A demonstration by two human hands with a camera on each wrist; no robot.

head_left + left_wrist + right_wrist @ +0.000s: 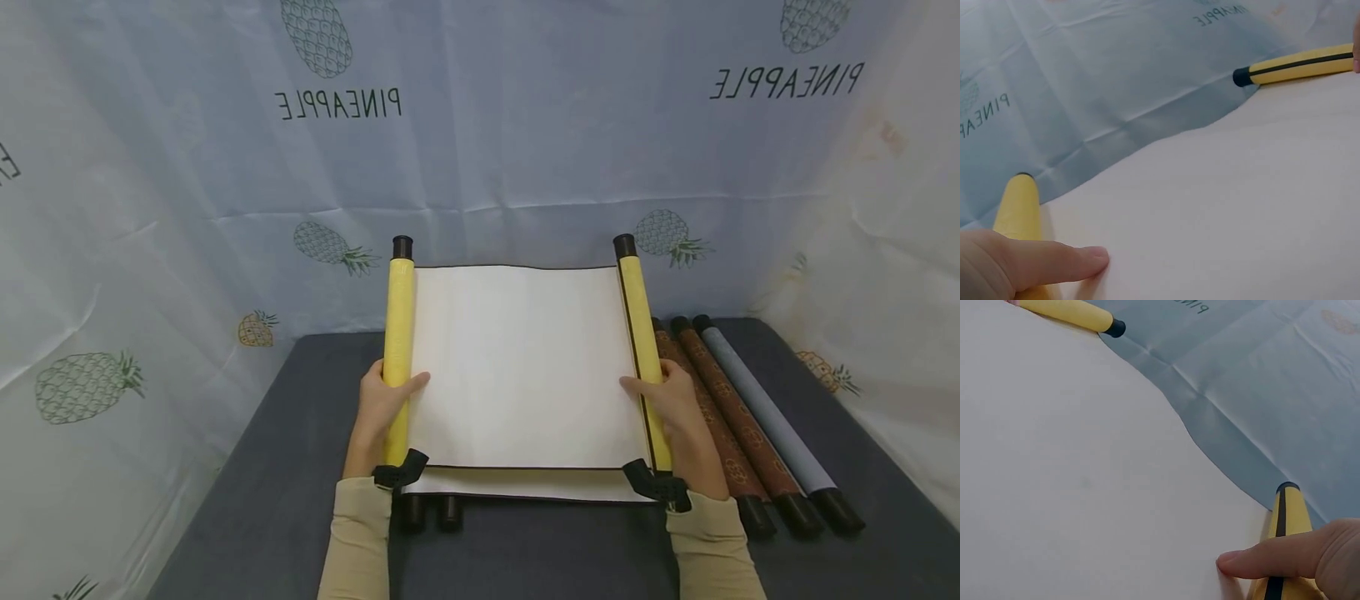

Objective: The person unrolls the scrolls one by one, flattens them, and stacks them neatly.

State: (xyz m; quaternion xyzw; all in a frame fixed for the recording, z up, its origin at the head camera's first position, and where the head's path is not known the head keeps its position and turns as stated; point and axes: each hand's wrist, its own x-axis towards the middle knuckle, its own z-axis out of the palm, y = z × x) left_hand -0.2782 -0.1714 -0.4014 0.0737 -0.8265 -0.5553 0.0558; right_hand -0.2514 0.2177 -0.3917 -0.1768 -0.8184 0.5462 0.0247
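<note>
A scroll with blank white paper (517,367) is spread between two yellow rolls with dark end knobs. My left hand (381,404) grips the left yellow roll (400,333), its thumb lying over the paper's edge. Around the right yellow roll (636,308), which has a dark stripe along it, my right hand (675,408) is curled, thumb on the paper too. Both wrist views show a thumb across its roll; the other fingers are hidden behind. Below the sheet's lower edge appears another pale strip (525,483) with a dark border.
Two brown patterned scrolls (738,408) and a grey scroll (765,404) lie at the right on the dark table (315,467). Two dark knobs (450,512) poke out beneath the paper. A pineapple-print curtain (510,150) hangs behind and along both sides.
</note>
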